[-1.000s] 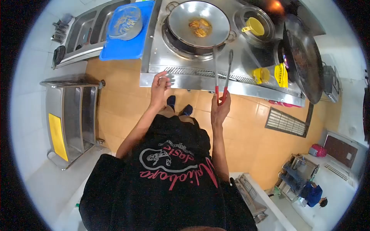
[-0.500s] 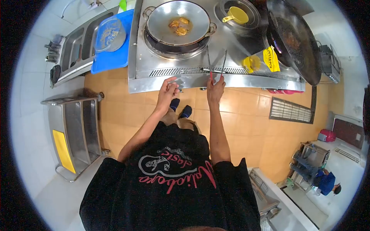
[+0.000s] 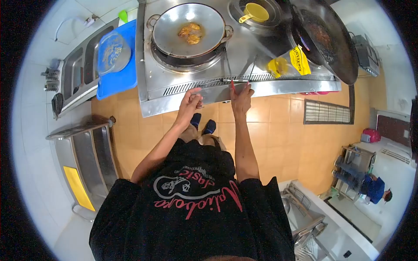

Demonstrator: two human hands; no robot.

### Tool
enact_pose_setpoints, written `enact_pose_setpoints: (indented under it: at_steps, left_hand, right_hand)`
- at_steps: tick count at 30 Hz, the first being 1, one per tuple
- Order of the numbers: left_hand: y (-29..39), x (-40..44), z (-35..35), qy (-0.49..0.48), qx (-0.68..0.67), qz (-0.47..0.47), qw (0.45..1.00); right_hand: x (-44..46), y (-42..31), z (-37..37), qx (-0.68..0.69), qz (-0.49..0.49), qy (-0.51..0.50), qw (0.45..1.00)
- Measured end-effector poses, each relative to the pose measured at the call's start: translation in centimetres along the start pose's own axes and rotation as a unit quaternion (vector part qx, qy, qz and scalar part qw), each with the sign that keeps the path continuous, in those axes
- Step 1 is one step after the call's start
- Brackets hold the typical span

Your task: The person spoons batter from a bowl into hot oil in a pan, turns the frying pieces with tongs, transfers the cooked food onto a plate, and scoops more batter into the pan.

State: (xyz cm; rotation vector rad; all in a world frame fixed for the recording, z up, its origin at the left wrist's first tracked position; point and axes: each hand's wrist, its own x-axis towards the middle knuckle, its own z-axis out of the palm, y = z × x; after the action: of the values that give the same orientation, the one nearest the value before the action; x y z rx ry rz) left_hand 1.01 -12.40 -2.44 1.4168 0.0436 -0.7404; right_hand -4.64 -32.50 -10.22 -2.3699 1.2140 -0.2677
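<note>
My right hand [image 3: 241, 102] is closed on red-handled tongs [image 3: 251, 69] at the stove's front edge. Their two thin dark metal arms spread apart over the steel top. To the left, my left hand [image 3: 188, 106] hovers by the same edge, fingers loosely bent and apart, with nothing visible in it. Beyond it, a two-handled wok [image 3: 167, 41] sits on the burner, with browned pieces of food [image 3: 190, 33] in a little liquid at its bottom. Right of the tongs, a yellow-and-clear packet [image 3: 298, 61], partly lettered, lies on the stove.
A large dark wok [image 3: 344, 52] stands tilted at the stove's right. A yellow dipper [image 3: 255, 12] rests in a round pan behind. At left are a clear tub [image 3: 114, 54] on a blue tray [image 3: 109, 87], a sink and a steel trolley [image 3: 82, 143]. Another person [image 3: 373, 189] is far right.
The view has shifted, so the stove and wok appear slightly farther left. My right hand still holds the tongs, and my left hand's fingers are a little more bent.
</note>
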Motion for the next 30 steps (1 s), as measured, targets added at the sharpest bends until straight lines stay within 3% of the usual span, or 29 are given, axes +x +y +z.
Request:
enact_pose_setpoints:
  at_steps: [6, 11, 14, 19, 21, 30]
  left_hand:
    - [0.0, 1.3, 0.5, -0.037, -0.001, -0.01, 0.999]
    - [0.2, 2.1, 2.9, -0.121, 0.025, -0.027, 0.992]
    - [0.0, 2.1, 6.0, -0.148, 0.082, -0.018, 0.985]
    - [-2.5, 1.2, 12.2, -0.317, 0.093, 0.036, 0.943]
    - [-4.3, 0.2, 15.2, -0.312, 0.118, 0.051, 0.941]
    - [-8.6, -14.6, 29.5, -0.502, 0.134, -0.022, 0.854]
  right_hand:
    - [-0.7, -0.7, -2.4, 0.003, 0.024, 0.027, 0.999]
    - [-3.0, 0.7, -5.9, 0.044, -0.072, 0.158, 0.984]
    - [-5.4, 0.5, -9.4, 0.083, -0.04, 0.197, 0.976]
    - [-10.2, 3.6, -14.7, 0.087, 0.015, 0.3, 0.95]
    - [-12.6, 5.2, -17.1, 0.086, 0.055, 0.329, 0.939]
    - [-23.1, 15.2, -25.4, 0.067, 0.185, 0.424, 0.884]
